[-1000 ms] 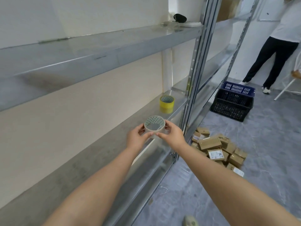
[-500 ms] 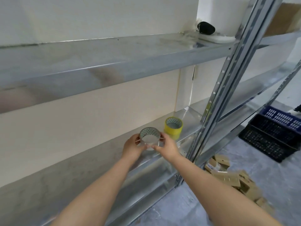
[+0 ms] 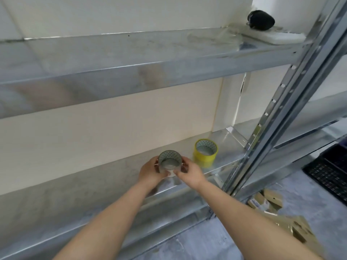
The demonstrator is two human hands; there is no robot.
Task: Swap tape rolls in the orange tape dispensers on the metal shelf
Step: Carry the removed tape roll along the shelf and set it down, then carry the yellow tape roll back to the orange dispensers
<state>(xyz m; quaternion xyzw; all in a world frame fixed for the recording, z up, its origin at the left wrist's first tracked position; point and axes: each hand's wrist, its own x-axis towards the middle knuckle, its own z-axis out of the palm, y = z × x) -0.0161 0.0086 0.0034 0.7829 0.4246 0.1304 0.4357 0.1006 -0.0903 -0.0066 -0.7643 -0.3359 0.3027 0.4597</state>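
- The metal shelf (image 3: 78, 186) is showing a dull, brushed galvanised surface with smudges, its folded front lip running along the lower edge
- The left hand (image 3: 150, 172) is cupping the left side of a clear tape roll (image 3: 170, 163), its grip closed around the roll's curved wall
- The clear tape roll is sitting between both hands just above the shelf's front part; it is a short hollow cylinder, greyish and translucent, with a fine lattice pattern lining its inner core; whether its base is touching the shelf cannot be told
- The right hand (image 3: 190, 172) is pressing on the roll's right side, fingers wrapping the wall and the grip closed on it
- The yellow tape roll (image 3: 205, 152) is standing flat on the shelf just beside the right hand, a glossy yellow ring with the same lattice print inside its core
- The upright post (image 3: 277, 117) is rising at a slant, shiny steel punched with a row of small slots
- A black rounded object (image 3: 261, 20) is lying on the upper shelf (image 3: 131, 59) near the corner, matte and lumpy
- Brown cardboard boxes (image 3: 270, 201) are lying in a heap on the grey mottled floor (image 3: 309, 207)
- A dark plastic crate (image 3: 330, 175) with mesh walls is showing at the right edge
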